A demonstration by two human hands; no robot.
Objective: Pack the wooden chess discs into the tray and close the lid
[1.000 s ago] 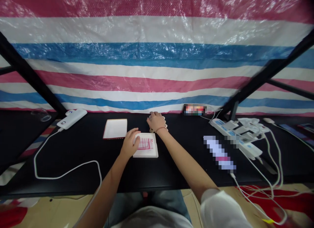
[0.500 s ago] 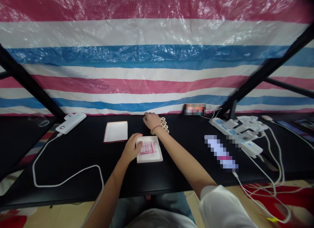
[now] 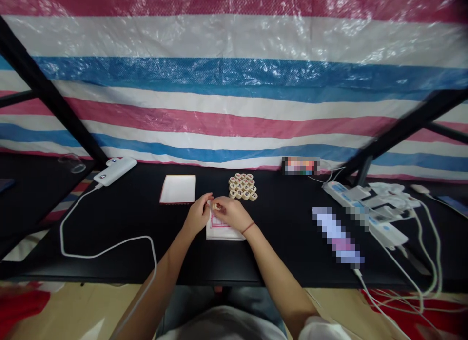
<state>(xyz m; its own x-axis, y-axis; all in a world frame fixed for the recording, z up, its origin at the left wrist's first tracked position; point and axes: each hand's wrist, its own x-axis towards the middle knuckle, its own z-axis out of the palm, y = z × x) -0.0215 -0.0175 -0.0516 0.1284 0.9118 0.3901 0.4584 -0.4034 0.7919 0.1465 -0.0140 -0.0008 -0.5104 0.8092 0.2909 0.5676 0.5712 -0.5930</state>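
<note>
Over the black table (image 3: 285, 242), your right hand (image 3: 232, 214) pinches a small round wooden piece (image 3: 218, 206) above a red-gridded paper sheet (image 3: 224, 231). Your left hand (image 3: 197, 215) curls at the sheet's edge, its grip unclear. Other pieces (image 3: 243, 186) sit clustered just beyond.

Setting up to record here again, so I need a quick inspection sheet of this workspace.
surface: black tabletop, nothing spilled seen
job's things: round wooden game pieces in a tight cluster; white sheet with a pink grid under the hands; red-edged white tray to its left
hands: right hand pinches one piece above the sheet; left hand at the sheet's left edge
clutter: white power bank; pixelated object
cables: white cable looping from the power bank; more around the power strip
surroundings: striped pink, white and blue tarp; black metal frame
</note>
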